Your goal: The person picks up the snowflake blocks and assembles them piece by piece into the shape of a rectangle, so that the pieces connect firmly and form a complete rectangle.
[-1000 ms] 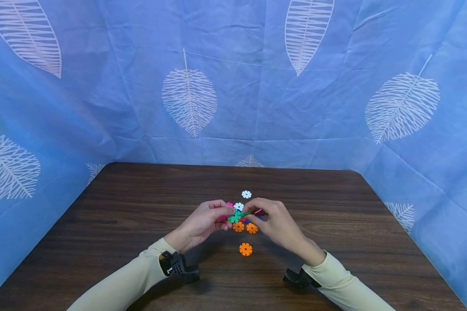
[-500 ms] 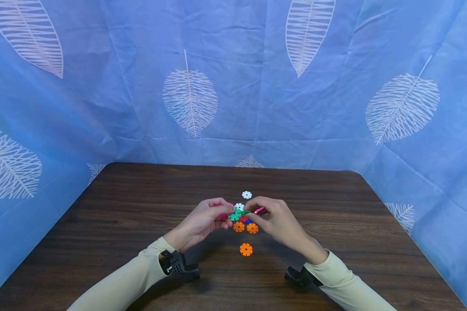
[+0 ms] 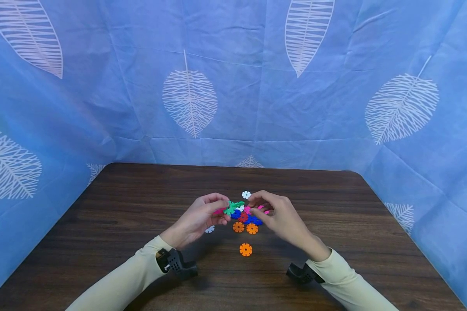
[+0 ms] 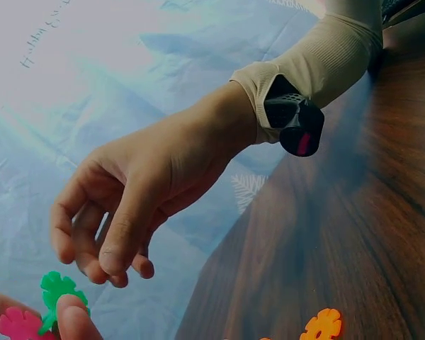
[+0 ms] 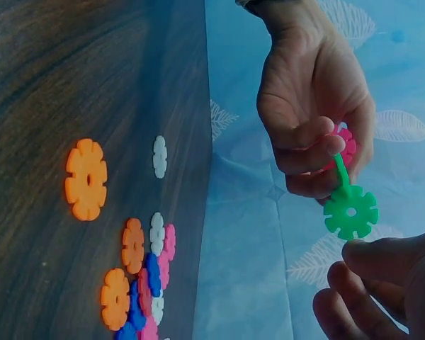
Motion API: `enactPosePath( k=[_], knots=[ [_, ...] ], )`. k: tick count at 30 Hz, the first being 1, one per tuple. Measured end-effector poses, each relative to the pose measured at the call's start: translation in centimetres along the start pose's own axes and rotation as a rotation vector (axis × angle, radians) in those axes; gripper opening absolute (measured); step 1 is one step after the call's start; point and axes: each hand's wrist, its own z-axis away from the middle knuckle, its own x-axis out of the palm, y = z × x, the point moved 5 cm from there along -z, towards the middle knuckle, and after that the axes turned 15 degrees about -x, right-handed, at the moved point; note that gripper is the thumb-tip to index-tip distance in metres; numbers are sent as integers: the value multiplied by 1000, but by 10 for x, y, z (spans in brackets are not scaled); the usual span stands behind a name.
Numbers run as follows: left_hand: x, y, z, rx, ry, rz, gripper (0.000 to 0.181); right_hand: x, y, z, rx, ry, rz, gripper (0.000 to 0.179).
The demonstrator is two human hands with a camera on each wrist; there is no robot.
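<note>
My left hand (image 3: 203, 215) pinches a small joined piece of notched plastic snowflake discs. Green discs (image 5: 350, 212) are slotted together at an angle, one seen edge-on, with a pink disc (image 5: 347, 145) partly hidden behind the left fingers. My right hand (image 3: 274, 211) hovers to the right with its fingers loosely bent and nothing between them. In the left wrist view a gap separates the right fingertips (image 4: 115, 261) from the green disc (image 4: 60, 289). Beneath the hands lies a cluster of blue discs (image 3: 254, 220), a red disc (image 3: 243, 217) and pink discs.
An orange disc (image 3: 246, 249) lies nearer the body, and two more orange discs edge the cluster. One white disc (image 3: 246, 195) lies beyond the cluster, another white disc (image 3: 209, 229) beside the left hand. The brown wooden table (image 3: 148, 185) ends at a blue leaf-print cloth (image 3: 233, 108).
My right hand has let go of the green disc and drawn slightly away and up. The left hand has shifted left and up with the joined discs, baring more of the cluster.
</note>
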Motion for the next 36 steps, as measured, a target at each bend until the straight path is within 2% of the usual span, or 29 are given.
enactPosePath(
  k=[9, 16, 23, 30, 36],
  knots=[
    [-3, 0, -3, -33, 45, 8, 29, 6, 19, 5, 68, -81, 3, 22],
    [-3, 1, -2, -32, 5, 25, 40, 14, 41, 15, 137, -199, -16, 22],
    [-2, 2, -1, -31, -29, 42, 43, 27, 58, 25, 144, -329, -56, 17],
    [-2, -1, 0, -43, -24, 48, 43, 38, 65, 32, 162, -375, -83, 15],
    [-3, -3, -1, -42, -19, 59, 41, 40, 65, 34, 141, -401, -87, 12]
  ],
)
